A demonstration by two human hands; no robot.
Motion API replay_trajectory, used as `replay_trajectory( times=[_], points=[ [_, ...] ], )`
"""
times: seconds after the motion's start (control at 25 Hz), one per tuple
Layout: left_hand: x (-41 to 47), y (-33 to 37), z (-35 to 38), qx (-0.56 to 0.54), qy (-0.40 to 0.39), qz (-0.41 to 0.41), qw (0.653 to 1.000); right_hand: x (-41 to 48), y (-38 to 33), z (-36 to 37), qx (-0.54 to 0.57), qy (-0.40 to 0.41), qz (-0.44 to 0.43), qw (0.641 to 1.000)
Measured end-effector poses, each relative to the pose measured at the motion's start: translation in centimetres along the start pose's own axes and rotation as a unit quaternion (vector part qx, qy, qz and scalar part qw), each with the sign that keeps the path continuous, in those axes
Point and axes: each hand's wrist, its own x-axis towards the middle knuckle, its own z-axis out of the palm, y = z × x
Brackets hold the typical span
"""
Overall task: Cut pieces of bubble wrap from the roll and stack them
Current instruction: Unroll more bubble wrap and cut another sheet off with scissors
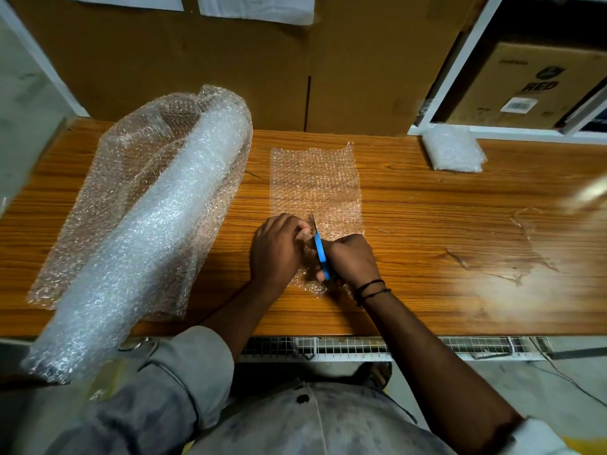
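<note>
A long strip of bubble wrap (315, 182) lies flat on the wooden table (443, 224), running from the middle toward the near edge. My right hand (351, 259) grips blue-handled scissors (320, 249) whose blades point away from me into the strip. My left hand (277, 249) pinches the strip just left of the blades. The bubble wrap roll (154, 231) lies slanted on the left, partly unrolled, its near end hanging over the table edge. A stack of cut bubble wrap pieces (453, 149) sits at the far right.
Large cardboard sheets (230, 77) stand along the back of the table. A white shelf frame (443, 80) at the right holds a printed carton (532, 87). A wire-mesh rack (361, 346) runs under the near table edge.
</note>
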Motion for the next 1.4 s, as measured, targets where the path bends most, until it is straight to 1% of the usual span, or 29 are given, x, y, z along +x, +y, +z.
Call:
replay_trajectory(
  times=[0.2, 0.44, 0.6, 0.76, 0.96, 1.04, 1.2, 1.4],
  points=[
    [0.0, 0.0, -0.1, 0.011, -0.007, 0.0, 1.0, 0.3, 0.1, 0.6, -0.016, 0.008, -0.014, 1.0],
    [0.0, 0.0, -0.3, 0.013, -0.01, 0.003, 1.0, 0.6, 0.2, 0.6, 0.043, -0.005, 0.003, 0.999],
    [-0.1, 0.1, -0.3, 0.014, -0.009, 0.02, 1.0, 1.4, -0.2, 0.6, 0.007, 0.027, -0.006, 1.0],
    [0.0, 0.4, -0.6, 0.022, -0.017, 0.027, 0.999, 2.4, 0.0, 0.7, 0.001, 0.039, -0.008, 0.999],
    [0.0, 0.3, -0.4, 0.046, -0.031, 0.023, 0.998, 2.9, -1.1, 0.3, 0.048, 0.028, 0.003, 0.998],
    [0.0, 0.2, -0.3, 0.043, -0.04, 0.022, 0.998, 3.3, -1.6, 0.1, 0.039, 0.026, -0.005, 0.999],
    [0.1, 0.3, -0.3, 0.026, -0.039, 0.031, 0.998, 4.5, -1.7, 0.8, -0.018, 0.046, -0.02, 0.999],
    [0.0, 0.1, -0.3, 0.029, -0.027, 0.036, 0.999, 5.5, -2.0, 1.0, 0.009, 0.047, -0.013, 0.999]
  ],
)
